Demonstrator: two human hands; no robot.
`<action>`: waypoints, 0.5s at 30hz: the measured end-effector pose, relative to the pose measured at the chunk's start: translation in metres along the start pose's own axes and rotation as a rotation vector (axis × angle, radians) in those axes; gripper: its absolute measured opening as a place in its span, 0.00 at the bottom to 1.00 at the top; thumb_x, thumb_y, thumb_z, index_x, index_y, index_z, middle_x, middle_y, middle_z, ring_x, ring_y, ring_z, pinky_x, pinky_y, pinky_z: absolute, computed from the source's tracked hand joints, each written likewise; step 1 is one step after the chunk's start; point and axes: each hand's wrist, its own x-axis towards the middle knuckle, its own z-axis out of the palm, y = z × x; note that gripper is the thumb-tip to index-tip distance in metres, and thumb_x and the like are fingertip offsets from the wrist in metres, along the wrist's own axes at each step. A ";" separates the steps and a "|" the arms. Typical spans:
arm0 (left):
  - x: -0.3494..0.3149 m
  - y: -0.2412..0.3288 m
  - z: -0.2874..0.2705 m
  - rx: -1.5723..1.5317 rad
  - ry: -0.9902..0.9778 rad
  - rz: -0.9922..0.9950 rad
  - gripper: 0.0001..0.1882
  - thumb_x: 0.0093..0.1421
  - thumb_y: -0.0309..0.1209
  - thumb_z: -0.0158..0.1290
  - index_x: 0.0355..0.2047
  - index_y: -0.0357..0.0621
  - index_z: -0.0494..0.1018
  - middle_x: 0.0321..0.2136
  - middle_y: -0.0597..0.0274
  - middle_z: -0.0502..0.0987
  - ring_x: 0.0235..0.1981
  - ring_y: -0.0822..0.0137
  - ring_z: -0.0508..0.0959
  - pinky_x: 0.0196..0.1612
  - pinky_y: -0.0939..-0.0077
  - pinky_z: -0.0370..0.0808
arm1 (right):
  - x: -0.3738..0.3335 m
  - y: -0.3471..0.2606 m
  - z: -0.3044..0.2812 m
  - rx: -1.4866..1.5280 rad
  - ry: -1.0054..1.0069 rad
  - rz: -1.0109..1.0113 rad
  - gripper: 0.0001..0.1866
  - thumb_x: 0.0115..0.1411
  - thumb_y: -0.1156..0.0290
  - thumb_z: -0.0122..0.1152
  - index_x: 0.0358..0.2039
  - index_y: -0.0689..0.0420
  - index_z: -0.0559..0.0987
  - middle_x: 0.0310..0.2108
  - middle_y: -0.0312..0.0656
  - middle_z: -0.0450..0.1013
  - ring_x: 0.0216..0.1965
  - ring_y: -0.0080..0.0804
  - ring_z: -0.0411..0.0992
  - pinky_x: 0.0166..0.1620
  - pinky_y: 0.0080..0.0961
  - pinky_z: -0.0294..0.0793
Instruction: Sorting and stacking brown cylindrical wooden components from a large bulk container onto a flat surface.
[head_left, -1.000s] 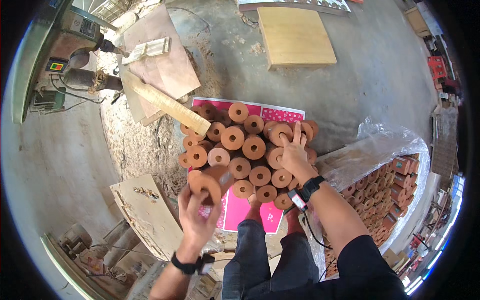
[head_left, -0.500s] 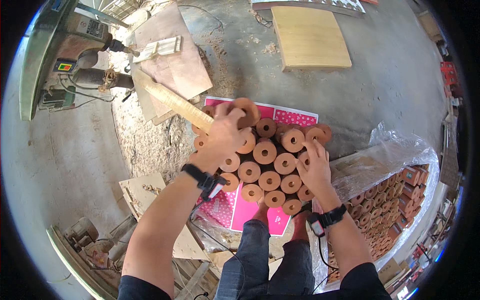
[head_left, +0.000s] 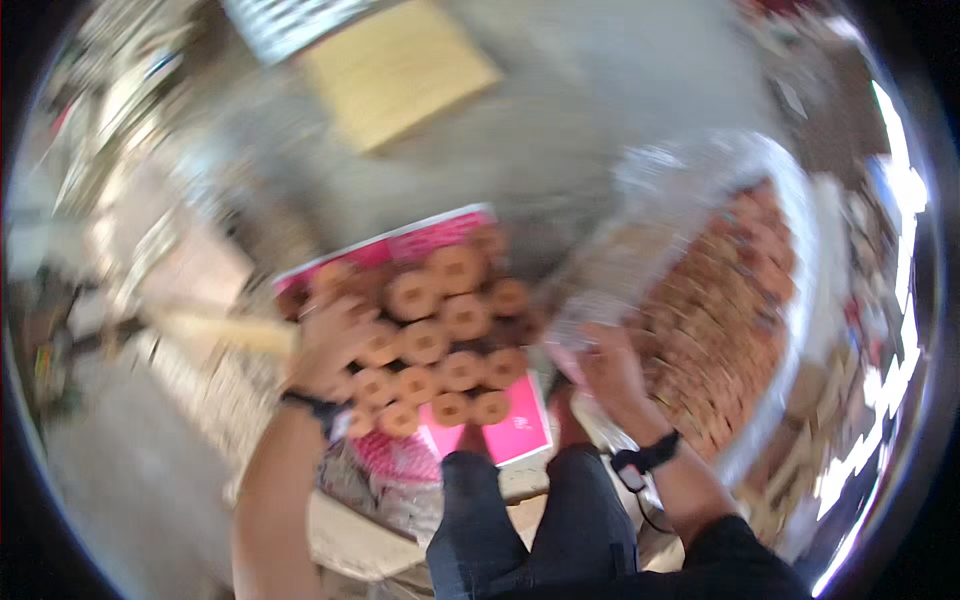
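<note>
A big stack of brick-red pieces [head_left: 715,320] edged with clear plastic [head_left: 695,155] fills the right, and beside it a pink sheet [head_left: 500,440] bears a pile of holed, reddish-brown cylinders [head_left: 424,342]. The left hand [head_left: 335,345] is at the pile's left side, the right hand [head_left: 610,368] at the plastic's near edge; blur hides whether either's fingers are apart or clamped.
</note>
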 end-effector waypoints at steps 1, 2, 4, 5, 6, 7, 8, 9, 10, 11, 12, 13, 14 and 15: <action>0.042 0.049 -0.021 0.092 -0.063 0.164 0.11 0.57 0.40 0.59 0.37 0.51 0.81 0.43 0.58 0.77 0.45 0.47 0.75 0.51 0.54 0.72 | -0.017 0.054 -0.010 -0.186 0.056 -0.086 0.20 0.56 0.69 0.64 0.49 0.58 0.77 0.49 0.51 0.74 0.49 0.51 0.73 0.51 0.39 0.75; 0.001 0.005 -0.006 0.078 0.020 -0.171 0.13 0.55 0.38 0.61 0.38 0.48 0.80 0.45 0.52 0.76 0.47 0.45 0.74 0.51 0.52 0.71 | -0.020 0.037 -0.012 -0.142 0.013 -0.038 0.20 0.56 0.68 0.64 0.50 0.56 0.76 0.51 0.49 0.73 0.51 0.50 0.72 0.54 0.39 0.73; -0.015 -0.002 -0.008 0.037 0.068 -0.620 0.17 0.53 0.34 0.64 0.42 0.41 0.78 0.51 0.41 0.71 0.51 0.42 0.72 0.51 0.51 0.72 | -0.032 0.050 -0.033 0.004 0.061 0.041 0.18 0.58 0.67 0.62 0.49 0.55 0.76 0.51 0.47 0.72 0.50 0.48 0.73 0.53 0.39 0.73; 0.004 0.033 -0.020 0.104 0.095 -0.522 0.19 0.55 0.31 0.62 0.45 0.37 0.75 0.52 0.41 0.70 0.53 0.42 0.71 0.54 0.51 0.71 | -0.041 0.075 -0.056 -0.010 0.097 0.096 0.16 0.59 0.66 0.61 0.48 0.55 0.77 0.50 0.47 0.73 0.49 0.49 0.73 0.52 0.39 0.74; 0.006 0.048 -0.022 0.154 0.048 -0.530 0.20 0.59 0.34 0.59 0.50 0.37 0.74 0.53 0.43 0.70 0.56 0.43 0.69 0.56 0.52 0.70 | -0.048 0.100 -0.073 -0.091 0.172 0.091 0.15 0.60 0.66 0.61 0.47 0.54 0.78 0.48 0.47 0.73 0.48 0.49 0.73 0.51 0.39 0.74; 0.010 0.066 -0.024 0.207 -0.005 -0.556 0.22 0.63 0.36 0.57 0.54 0.37 0.73 0.54 0.46 0.71 0.59 0.44 0.67 0.58 0.53 0.69 | -0.054 0.122 -0.102 -0.172 0.227 0.088 0.13 0.61 0.66 0.60 0.45 0.54 0.79 0.47 0.48 0.73 0.47 0.49 0.73 0.49 0.40 0.74; 0.013 0.092 -0.026 0.211 0.021 -0.581 0.22 0.64 0.35 0.57 0.54 0.37 0.72 0.54 0.45 0.71 0.59 0.45 0.68 0.56 0.52 0.70 | -0.054 0.142 -0.130 -0.200 0.239 0.156 0.12 0.61 0.66 0.60 0.44 0.54 0.80 0.45 0.48 0.73 0.46 0.50 0.73 0.49 0.41 0.74; 0.017 0.121 -0.026 0.213 0.051 -0.607 0.21 0.64 0.35 0.57 0.55 0.38 0.72 0.53 0.44 0.72 0.58 0.45 0.69 0.55 0.51 0.72 | -0.051 0.160 -0.161 -0.229 0.251 0.222 0.12 0.62 0.65 0.60 0.44 0.54 0.80 0.44 0.48 0.73 0.44 0.50 0.73 0.48 0.41 0.74; 0.019 0.140 -0.027 0.142 -0.024 -0.670 0.21 0.64 0.34 0.57 0.55 0.37 0.72 0.51 0.44 0.73 0.56 0.46 0.72 0.53 0.52 0.73 | -0.048 0.182 -0.186 -0.196 0.347 0.287 0.11 0.62 0.65 0.60 0.43 0.55 0.80 0.43 0.49 0.73 0.44 0.50 0.73 0.47 0.42 0.74; 0.021 0.155 -0.024 0.067 -0.103 -0.727 0.21 0.65 0.34 0.57 0.54 0.37 0.72 0.48 0.43 0.74 0.53 0.47 0.74 0.51 0.53 0.75 | -0.045 0.207 -0.209 -0.163 0.443 0.357 0.11 0.62 0.65 0.59 0.43 0.55 0.81 0.43 0.49 0.73 0.43 0.50 0.73 0.47 0.43 0.73; 0.005 0.162 -0.008 0.131 0.002 -0.572 0.21 0.63 0.32 0.57 0.53 0.33 0.72 0.48 0.42 0.74 0.50 0.46 0.76 0.50 0.54 0.76 | -0.035 0.236 -0.231 -0.146 0.499 0.364 0.12 0.62 0.65 0.59 0.43 0.55 0.80 0.43 0.50 0.73 0.44 0.51 0.73 0.47 0.44 0.73; -0.001 0.172 0.010 0.194 0.107 -0.419 0.21 0.62 0.30 0.57 0.51 0.28 0.71 0.47 0.40 0.75 0.47 0.44 0.77 0.48 0.55 0.76 | -0.017 0.265 -0.253 -0.129 0.551 0.365 0.13 0.62 0.64 0.59 0.44 0.55 0.80 0.43 0.51 0.73 0.45 0.51 0.73 0.47 0.44 0.73; 0.021 0.218 0.015 0.113 0.056 -0.520 0.20 0.62 0.29 0.58 0.51 0.29 0.72 0.45 0.41 0.76 0.46 0.46 0.78 0.48 0.57 0.77 | -0.005 0.289 -0.272 -0.133 0.545 0.403 0.17 0.61 0.63 0.60 0.49 0.53 0.77 0.47 0.53 0.71 0.45 0.51 0.73 0.49 0.44 0.73; 0.041 0.264 0.014 0.050 0.008 -0.629 0.20 0.61 0.27 0.58 0.51 0.29 0.72 0.44 0.41 0.78 0.45 0.47 0.79 0.48 0.60 0.77 | 0.010 0.309 -0.285 -0.119 0.532 0.432 0.22 0.60 0.61 0.61 0.54 0.51 0.75 0.51 0.55 0.69 0.46 0.51 0.73 0.51 0.43 0.72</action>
